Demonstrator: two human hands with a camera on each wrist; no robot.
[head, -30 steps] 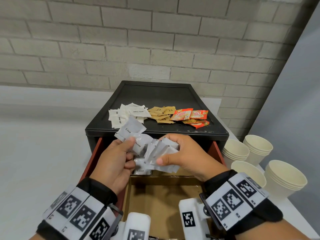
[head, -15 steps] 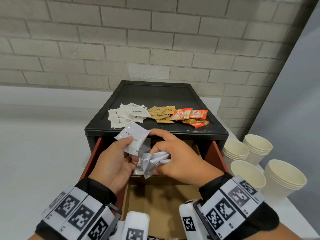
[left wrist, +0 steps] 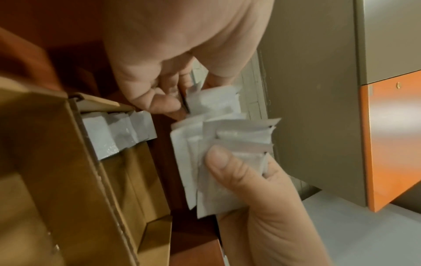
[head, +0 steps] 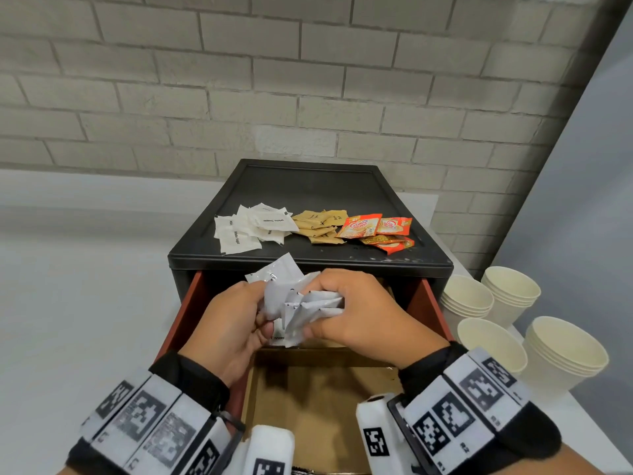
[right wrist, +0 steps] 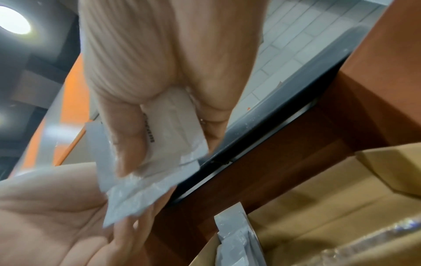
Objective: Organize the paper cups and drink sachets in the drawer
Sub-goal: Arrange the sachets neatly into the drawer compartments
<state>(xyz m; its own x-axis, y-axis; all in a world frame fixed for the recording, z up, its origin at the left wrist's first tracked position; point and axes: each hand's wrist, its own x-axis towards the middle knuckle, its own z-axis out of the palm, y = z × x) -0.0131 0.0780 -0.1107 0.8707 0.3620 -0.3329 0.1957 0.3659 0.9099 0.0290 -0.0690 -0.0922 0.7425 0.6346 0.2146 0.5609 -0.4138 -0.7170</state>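
1. Left hand (head: 230,329) and right hand (head: 356,313) both grasp one bunch of white sachets (head: 297,305) above the open drawer (head: 432,305).
2. More white sachets stand in the cardboard divider (left wrist: 56,162) inside.
3. Sorted sachet piles (head: 310,226) lie on the cabinet top (head: 308,186).
4. Paper cups (head: 513,323) stacked on the desk (head: 78,303), right of the drawer.

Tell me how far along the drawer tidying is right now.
Early. Done: a few grey sachets stand in the cardboard divider. In hand: left hand and right hand grip a bunch of grey sachets. Left: white sachets, brown sachets, orange sachets atop the cabinet, paper cups outside.
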